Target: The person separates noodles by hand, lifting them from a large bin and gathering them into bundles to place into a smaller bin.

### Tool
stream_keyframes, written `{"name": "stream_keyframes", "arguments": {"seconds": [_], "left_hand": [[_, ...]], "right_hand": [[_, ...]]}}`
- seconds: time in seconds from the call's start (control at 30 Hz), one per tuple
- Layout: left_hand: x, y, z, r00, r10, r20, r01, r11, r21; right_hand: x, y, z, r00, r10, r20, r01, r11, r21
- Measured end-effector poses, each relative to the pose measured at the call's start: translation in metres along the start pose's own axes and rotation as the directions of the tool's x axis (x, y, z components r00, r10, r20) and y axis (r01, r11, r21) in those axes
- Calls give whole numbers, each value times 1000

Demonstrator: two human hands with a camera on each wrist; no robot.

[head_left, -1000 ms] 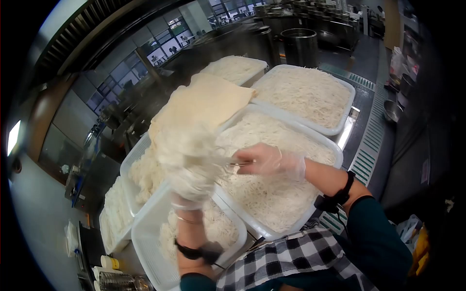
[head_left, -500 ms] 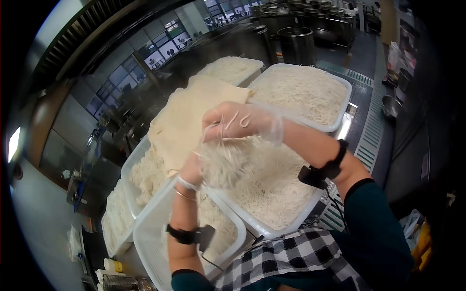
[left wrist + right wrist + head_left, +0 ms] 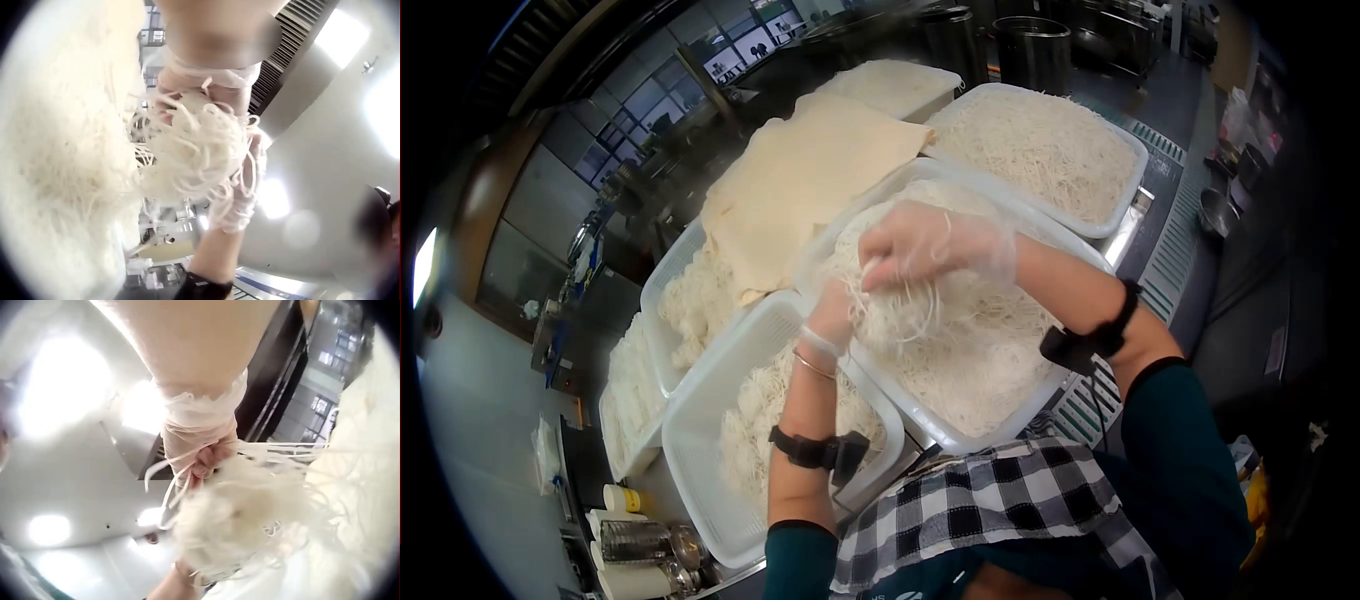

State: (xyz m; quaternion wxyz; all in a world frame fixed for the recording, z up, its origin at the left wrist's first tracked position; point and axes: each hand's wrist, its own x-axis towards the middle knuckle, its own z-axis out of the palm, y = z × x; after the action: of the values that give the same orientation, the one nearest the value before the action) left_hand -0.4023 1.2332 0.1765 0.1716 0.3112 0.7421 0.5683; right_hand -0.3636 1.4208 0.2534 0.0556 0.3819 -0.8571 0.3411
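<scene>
Between my two gloved hands is a bundle of white noodles (image 3: 900, 312), lifted over the noodle-filled white tray (image 3: 945, 432) in front of me. My right hand (image 3: 935, 242) grips the top of the bundle with curled fingers (image 3: 203, 464), and loose strands hang over its glove. On the left side my left hand (image 3: 833, 312) holds the same bundle, its fingers mostly hidden behind noodles. In the left wrist view the tangled noodles (image 3: 197, 147) fill the space between both gloves. One short strand lies on the back of the right glove.
A white crate (image 3: 685, 480) partly filled with noodles stands front left. Behind it, a beige sheet (image 3: 815, 175) covers part of another noodle tray. More noodle trays stand at the back, including one at back right (image 3: 1035, 150). Jars (image 3: 635, 540) stand at lower left.
A blurred, swinging noodle mass over the front-left crate has come right, over the middle tray. My right hand rose onto the bundle's top, then lowered slightly; both hands are now close together.
</scene>
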Motion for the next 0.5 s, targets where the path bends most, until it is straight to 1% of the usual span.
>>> {"name": "stream_keyframes", "arguments": {"seconds": [0.03,0.07,0.1,0.13,0.17,0.2,0.23,0.27,0.3,0.33,0.37,0.4,0.43,0.47,0.5], "left_hand": [[-5,8,13,998,65,-6,-65,995,-79],[-10,10,22,991,133,-23,-135,978,-157],[-15,2,27,990,138,-33,-141,978,-154],[-19,-13,30,968,182,-174,-234,904,-359],[-20,-21,33,929,191,-316,-340,777,-530],[-19,-1,37,897,116,-427,-352,772,-529],[-13,-9,33,895,114,-432,-354,770,-531],[-5,-12,31,823,223,-522,-307,948,-80],[-2,-15,33,762,360,-539,-160,911,381],[-4,-19,40,871,185,-455,-62,961,271],[-7,-10,42,875,184,-448,-64,961,269],[-9,-4,42,893,277,-353,-170,937,305],[-13,3,41,893,366,-260,-275,903,329],[-19,13,39,892,368,-262,-277,904,326],[-29,23,35,944,249,-218,-260,965,-23]], "right_hand": [[-1,5,4,1000,0,-1,0,1000,1],[-2,19,12,995,96,-37,-87,974,209],[-3,36,22,980,192,-48,-157,900,407],[-14,57,43,983,144,-110,-25,709,705],[-23,59,53,986,134,-103,-23,712,702],[-31,57,61,966,255,-53,-6,222,975],[-36,55,68,940,336,59,60,-334,941],[-37,48,68,983,184,-12,39,-145,989],[-38,42,67,981,193,-4,33,-147,989],[-38,37,66,956,292,22,-60,123,991],[-38,35,64,922,388,14,-172,377,910],[-39,54,64,921,390,7,-170,383,908],[-42,87,67,906,398,-145,-46,432,901],[-44,104,70,870,398,-290,74,477,876],[-41,44,29,840,423,-341,104,492,865]]}}
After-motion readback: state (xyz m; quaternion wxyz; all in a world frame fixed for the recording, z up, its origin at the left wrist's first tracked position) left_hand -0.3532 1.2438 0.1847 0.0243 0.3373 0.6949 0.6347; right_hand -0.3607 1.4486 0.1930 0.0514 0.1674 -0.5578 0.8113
